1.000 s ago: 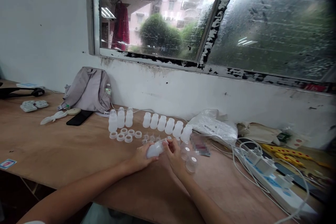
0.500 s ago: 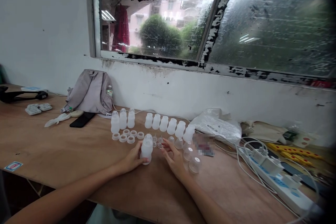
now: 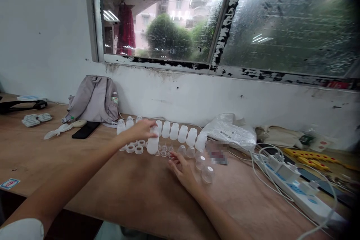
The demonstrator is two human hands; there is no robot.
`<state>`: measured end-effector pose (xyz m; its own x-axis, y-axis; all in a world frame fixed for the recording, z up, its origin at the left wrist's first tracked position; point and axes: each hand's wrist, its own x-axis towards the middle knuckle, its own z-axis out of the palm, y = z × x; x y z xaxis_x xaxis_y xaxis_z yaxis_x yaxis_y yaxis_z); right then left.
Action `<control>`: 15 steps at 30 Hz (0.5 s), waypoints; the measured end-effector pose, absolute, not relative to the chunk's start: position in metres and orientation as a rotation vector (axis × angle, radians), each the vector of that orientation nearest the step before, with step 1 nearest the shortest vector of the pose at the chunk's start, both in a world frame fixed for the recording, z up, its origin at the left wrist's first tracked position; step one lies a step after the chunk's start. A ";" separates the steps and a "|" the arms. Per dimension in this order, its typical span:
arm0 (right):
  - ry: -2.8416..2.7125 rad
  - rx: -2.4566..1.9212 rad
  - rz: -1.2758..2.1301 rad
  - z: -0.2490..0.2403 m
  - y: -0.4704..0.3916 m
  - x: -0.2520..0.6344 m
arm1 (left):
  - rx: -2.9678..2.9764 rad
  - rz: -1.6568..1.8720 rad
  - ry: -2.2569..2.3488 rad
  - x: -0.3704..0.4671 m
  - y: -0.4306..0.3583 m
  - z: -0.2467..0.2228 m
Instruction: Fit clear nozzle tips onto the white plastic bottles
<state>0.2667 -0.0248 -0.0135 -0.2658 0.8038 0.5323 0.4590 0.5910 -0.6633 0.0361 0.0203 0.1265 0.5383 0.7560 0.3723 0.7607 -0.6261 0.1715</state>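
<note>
My left hand (image 3: 143,129) grips the upper part of a frosted white baby bottle (image 3: 152,145) and holds it upright among the bottle parts. Part of the bottle's top is covered by the fingers. Several white collar rings (image 3: 138,149) lie to the left of it. Small clear bottle nipples (image 3: 163,153) sit on its right. Close to those nipples, my right hand (image 3: 182,168) hovers or rests low with fingers loosely apart and nothing in it. Clear dome caps (image 3: 207,175) stand right of this hand. Behind are a row of topless bottles (image 3: 174,132) and three capped bottles (image 3: 120,126), partly hidden by my left arm.
A grey backpack (image 3: 94,99) leans on the wall, with a black phone (image 3: 86,130) before it. A plastic-wrapped package (image 3: 232,131) lies at the back. On the right, a power strip (image 3: 298,191) trails white cables near yellow tools (image 3: 306,159).
My left hand has carried the bottle away from me and slightly left, toward the back rows, and now grips it higher. My right hand has stayed near the nipples. The camera view has shifted slightly.
</note>
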 end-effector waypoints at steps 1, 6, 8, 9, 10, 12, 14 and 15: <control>-1.926 -1.008 0.471 -0.013 -0.025 0.266 | -2.689 -0.635 -1.428 0.034 0.034 0.134; -1.971 -1.004 0.412 -0.015 -0.026 0.265 | -2.457 -0.487 -1.730 0.028 0.095 0.148; -1.979 -1.018 0.397 -0.016 -0.026 0.265 | -2.427 -0.436 -1.785 0.030 0.112 0.143; -1.981 -1.028 0.393 -0.016 -0.026 0.266 | -2.413 -0.406 -1.812 0.030 0.119 0.138; -1.982 -1.037 0.391 -0.017 -0.026 0.266 | -2.399 -0.373 -1.838 0.031 0.124 0.133; -1.987 -1.051 0.386 -0.018 -0.025 0.267 | -2.378 -0.314 -1.880 0.032 0.132 0.123; -1.996 -1.055 0.371 -0.018 -0.025 0.267 | -2.364 -0.273 -1.909 0.031 0.137 0.114; -2.002 -1.057 0.362 -0.018 -0.025 0.267 | -2.359 -0.260 -1.920 0.030 0.139 0.111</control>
